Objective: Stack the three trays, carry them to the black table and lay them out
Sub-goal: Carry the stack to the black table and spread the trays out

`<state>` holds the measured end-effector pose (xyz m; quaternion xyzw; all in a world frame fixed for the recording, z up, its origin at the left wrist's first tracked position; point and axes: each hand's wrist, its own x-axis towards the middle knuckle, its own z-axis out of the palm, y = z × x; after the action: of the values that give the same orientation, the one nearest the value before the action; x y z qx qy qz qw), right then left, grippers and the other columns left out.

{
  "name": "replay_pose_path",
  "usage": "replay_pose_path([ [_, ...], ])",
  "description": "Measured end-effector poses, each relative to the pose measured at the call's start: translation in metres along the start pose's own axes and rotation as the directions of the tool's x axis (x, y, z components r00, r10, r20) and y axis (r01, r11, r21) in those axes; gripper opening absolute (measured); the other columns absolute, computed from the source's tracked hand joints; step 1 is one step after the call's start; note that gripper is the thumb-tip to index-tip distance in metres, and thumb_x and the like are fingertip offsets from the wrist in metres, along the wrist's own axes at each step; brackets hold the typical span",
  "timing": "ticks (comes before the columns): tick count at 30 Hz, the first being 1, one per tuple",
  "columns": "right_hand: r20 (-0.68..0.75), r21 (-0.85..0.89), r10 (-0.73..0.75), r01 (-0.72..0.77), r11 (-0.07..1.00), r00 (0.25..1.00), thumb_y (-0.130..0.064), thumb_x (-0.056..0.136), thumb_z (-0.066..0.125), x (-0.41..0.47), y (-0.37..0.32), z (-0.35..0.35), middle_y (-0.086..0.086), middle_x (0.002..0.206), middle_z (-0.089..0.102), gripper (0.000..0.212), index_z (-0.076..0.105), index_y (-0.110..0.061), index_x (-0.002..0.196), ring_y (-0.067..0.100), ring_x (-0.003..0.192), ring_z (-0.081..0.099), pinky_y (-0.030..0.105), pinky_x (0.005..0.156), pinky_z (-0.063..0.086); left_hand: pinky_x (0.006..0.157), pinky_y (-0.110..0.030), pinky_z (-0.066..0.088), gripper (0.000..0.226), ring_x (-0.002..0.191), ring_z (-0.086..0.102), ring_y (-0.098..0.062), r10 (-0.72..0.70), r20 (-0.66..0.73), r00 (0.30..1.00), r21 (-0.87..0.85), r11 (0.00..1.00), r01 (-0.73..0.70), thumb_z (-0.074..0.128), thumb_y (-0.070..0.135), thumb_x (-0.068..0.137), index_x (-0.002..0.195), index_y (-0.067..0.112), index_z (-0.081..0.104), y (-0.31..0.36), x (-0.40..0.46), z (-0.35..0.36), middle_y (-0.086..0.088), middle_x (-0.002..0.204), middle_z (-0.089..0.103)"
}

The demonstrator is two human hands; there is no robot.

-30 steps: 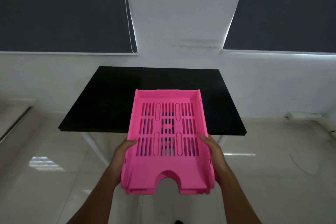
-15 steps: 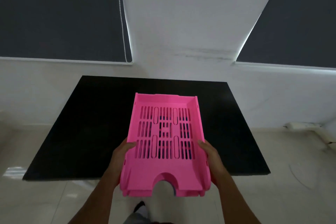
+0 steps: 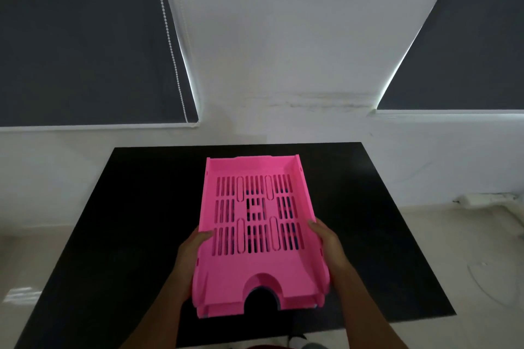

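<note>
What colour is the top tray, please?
Bright pink, in the head view: top tray.

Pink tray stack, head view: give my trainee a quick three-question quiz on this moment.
1. True or false: the pink tray stack is held by one hand only.
2. Which surface lies beneath the stack? A) white floor B) black table C) window sill
3. Fill in: the arched cut-out in the top tray faces ____ the person.

Key
1. False: the left hand grips the left side and the right hand the right side.
2. B
3. toward

Whether the stack already rests on the table cannot be told.
</note>
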<state>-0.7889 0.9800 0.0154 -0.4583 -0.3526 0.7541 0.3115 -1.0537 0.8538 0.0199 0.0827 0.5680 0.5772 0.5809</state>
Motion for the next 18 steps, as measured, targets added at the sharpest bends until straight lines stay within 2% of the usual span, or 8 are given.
replay_pose_path([
  [4,0.011,-0.011,0.014,-0.014,1.000,1.000,-0.031,0.081,0.071,0.019,-0.010,-0.002,0.025,0.113,0.074,0.048,0.069,-0.013,0.125,0.038,0.093,0.074,0.048,0.078,0.061,0.081,-0.054,0.056,0.055,0.086,0.068,-0.038,0.028,0.004,1.000,0.022,0.999,-0.028,0.068,0.024,0.076,0.128,0.006,0.062,0.006,0.013,0.007,-0.026,0.106,0.070],
  [8,0.009,-0.137,0.020,-0.019,0.990,1.000,-0.030,0.090,0.066,0.032,-0.019,-0.003,0.017,0.113,0.076,0.038,0.067,-0.023,0.128,0.037,0.100,0.075,0.046,0.080,0.061,0.093,-0.063,0.051,0.045,0.092,0.067,-0.040,0.104,-0.013,0.995,0.137,0.985,-0.101,0.061,0.011,0.089,0.134,0.011,0.059,0.016,0.024,0.011,-0.025,0.110,0.070],
  [10,-0.011,-0.223,-0.038,0.034,0.974,0.999,-0.023,0.095,0.062,0.036,-0.027,-0.001,0.006,0.109,0.078,0.032,0.069,-0.039,0.122,0.029,0.096,0.078,0.038,0.074,0.063,0.091,-0.062,0.053,0.049,0.096,0.069,-0.042,0.174,-0.036,0.984,0.233,0.959,-0.162,0.056,0.004,0.093,0.137,0.025,0.056,0.022,0.026,0.015,-0.021,0.110,0.071],
  [12,0.004,-0.332,-0.131,0.125,0.935,0.991,-0.024,0.093,0.062,0.038,-0.039,0.006,-0.008,0.107,0.078,0.037,0.069,-0.057,0.109,0.018,0.092,0.078,0.029,0.068,0.064,0.087,-0.058,0.056,0.056,0.095,0.070,-0.042,0.216,-0.057,0.975,0.291,0.938,-0.191,0.051,-0.002,0.094,0.138,0.034,0.052,0.029,0.028,0.021,-0.019,0.107,0.072],
  [13,0.026,-0.390,-0.174,0.170,0.905,0.984,-0.029,0.090,0.062,0.041,-0.044,0.010,-0.012,0.106,0.078,0.035,0.068,-0.058,0.108,0.014,0.091,0.078,0.029,0.068,0.064,0.086,-0.058,0.057,0.056,0.092,0.069,-0.042,0.227,-0.066,0.972,0.305,0.932,-0.197,0.049,-0.004,0.094,0.137,0.032,0.054,0.032,0.029,0.025,-0.020,0.105,0.072],
  [15,0.069,-0.483,-0.241,0.244,0.841,0.968,-0.034,0.091,0.060,0.047,-0.051,0.016,-0.009,0.105,0.078,0.027,0.070,-0.048,0.112,0.015,0.090,0.078,0.037,0.075,0.065,0.085,-0.059,0.055,0.051,0.084,0.067,-0.037,0.244,-0.085,0.966,0.322,0.924,-0.206,0.044,-0.004,0.094,0.133,0.025,0.061,0.039,0.033,0.033,-0.024,0.102,0.072],
  [18,0.073,-0.530,-0.300,0.292,0.796,0.951,-0.021,0.100,0.055,0.059,-0.060,0.015,-0.007,0.106,0.077,0.028,0.069,-0.036,0.119,0.014,0.094,0.077,0.038,0.081,0.064,0.078,-0.053,0.058,0.051,0.080,0.068,-0.032,0.278,-0.120,0.953,0.345,0.912,-0.223,0.040,-0.005,0.094,0.131,0.021,0.063,0.050,0.037,0.045,-0.020,0.101,0.074],
])
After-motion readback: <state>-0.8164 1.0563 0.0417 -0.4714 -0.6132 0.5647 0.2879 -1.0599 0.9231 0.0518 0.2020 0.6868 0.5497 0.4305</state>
